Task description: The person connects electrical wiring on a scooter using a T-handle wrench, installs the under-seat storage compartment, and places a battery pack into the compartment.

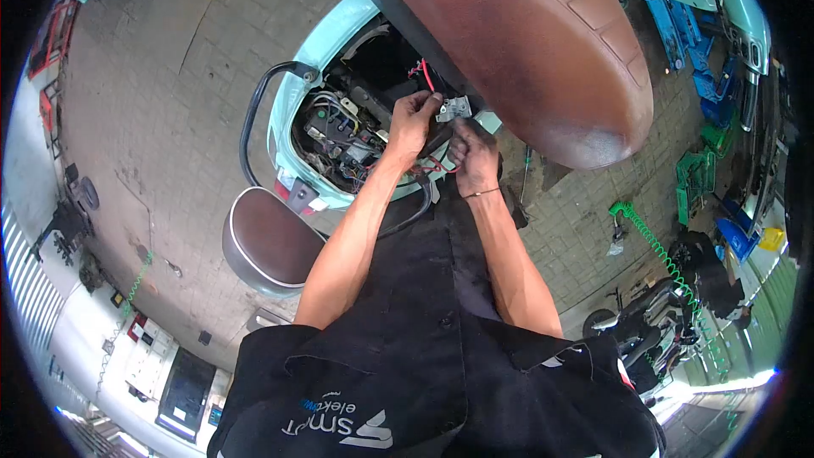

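Note:
Over the open body of a light turquoise scooter (290,110), both hands meet at a small silvery metal part (455,108). My left hand (413,125) has its fingers closed at the part's left side, beside a red wire (427,75). On the other side my right hand (475,155) is curled just below the part, its fingers pressed together; what they hold is hidden. Wiring and components (339,131) fill the compartment to the left of my hands. The raised brown seat (543,42) hangs above and to the right.
A black grab rail (251,123) curves out at the scooter's left, above a brown padded backrest (273,242). A green coiled hose (653,242) lies at the right, near green crates (695,182) and a blue lift (708,76). A screwdriver (526,171) stands beside the scooter.

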Action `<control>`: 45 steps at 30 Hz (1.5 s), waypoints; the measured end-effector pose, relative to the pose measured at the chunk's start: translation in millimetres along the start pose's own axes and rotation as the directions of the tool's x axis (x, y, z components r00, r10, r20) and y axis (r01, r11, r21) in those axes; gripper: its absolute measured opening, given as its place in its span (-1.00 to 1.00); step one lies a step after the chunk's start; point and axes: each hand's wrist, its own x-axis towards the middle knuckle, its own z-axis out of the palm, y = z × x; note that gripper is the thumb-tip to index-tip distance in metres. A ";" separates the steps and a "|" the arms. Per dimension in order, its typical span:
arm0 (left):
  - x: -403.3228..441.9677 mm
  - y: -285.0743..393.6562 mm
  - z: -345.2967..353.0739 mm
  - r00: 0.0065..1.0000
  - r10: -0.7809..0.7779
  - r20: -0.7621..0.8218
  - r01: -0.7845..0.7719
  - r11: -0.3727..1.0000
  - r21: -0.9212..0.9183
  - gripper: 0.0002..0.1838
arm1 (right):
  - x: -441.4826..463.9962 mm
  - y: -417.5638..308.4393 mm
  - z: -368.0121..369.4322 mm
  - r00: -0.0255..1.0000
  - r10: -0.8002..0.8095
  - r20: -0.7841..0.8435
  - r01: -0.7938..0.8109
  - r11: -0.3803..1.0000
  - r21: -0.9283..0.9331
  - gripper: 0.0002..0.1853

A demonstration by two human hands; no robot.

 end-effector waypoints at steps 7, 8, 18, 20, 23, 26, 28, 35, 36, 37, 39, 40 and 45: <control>-2.5 12.8 -2.2 0.977 -0.193 0.093 0.210 0.946 -0.248 -0.74 | -5.7 -0.1 3.5 0.991 -0.123 -0.048 0.121 0.992 -0.045 -0.85; -3.1 18.1 -1.9 0.972 -0.216 0.090 0.233 0.938 -0.257 -0.74 | -7.0 -0.7 6.8 0.978 -0.179 -0.102 0.165 0.977 -0.135 -0.82; 15.3 26.6 -41.6 0.890 -0.361 0.280 0.416 0.893 -0.172 -0.81 | 9.1 7.8 14.5 0.929 -0.369 0.022 0.357 0.879 -0.317 -0.77; 18.8 31.9 -43.2 0.866 -0.370 0.335 0.424 0.900 -0.102 -0.82 | 16.0 11.7 5.6 0.943 -0.331 0.019 0.322 0.900 -0.294 -0.76; 23.6 37.2 -39.1 0.864 -0.432 0.259 0.466 0.881 -0.085 -0.83 | 27.2 15.5 -4.5 0.933 -0.359 0.023 0.347 0.879 -0.326 -0.75; 36.6 27.2 -50.8 0.864 -0.344 0.367 0.404 0.909 -0.098 -0.87 | 22.7 2.8 0.0 0.958 -0.286 -0.019 0.258 0.891 -0.375 -0.59; 36.2 34.5 -48.7 0.855 -0.356 0.377 0.416 0.905 -0.091 -0.90 | 20.8 -3.5 1.5 0.970 -0.244 -0.019 0.217 0.896 -0.388 -0.53; 30.2 39.3 -46.0 0.884 -0.297 0.360 0.355 0.929 -0.104 -0.81 | 21.2 -3.6 3.4 0.953 -0.302 0.028 0.282 0.847 -0.450 -0.51; 28.6 38.8 -45.3 0.892 -0.270 0.362 0.327 0.939 -0.106 -0.78 | 23.3 0.3 2.3 0.953 -0.302 0.029 0.282 0.848 -0.450 -0.51; 27.0 37.9 -44.0 0.892 -0.271 0.363 0.328 0.939 -0.105 -0.78 | 25.8 4.5 1.5 0.905 -0.419 0.072 0.394 0.762 -0.514 -0.61; 23.8 36.5 -41.2 0.940 -0.198 0.278 0.202 0.979 0.014 -0.76 | 30.5 12.1 -2.0 0.842 -0.526 0.123 0.494 0.657 -0.570 -0.69; 23.5 37.3 -41.7 0.940 -0.200 0.278 0.204 0.979 0.014 -0.76 | 32.2 16.5 -3.9 0.839 -0.533 0.111 0.487 0.643 -0.591 -0.71; 25.5 40.6 -46.5 0.925 -0.226 0.305 0.275 0.953 -0.130 -0.78 | 24.8 10.0 -2.7 0.920 -0.392 0.021 0.355 0.807 -0.473 -0.71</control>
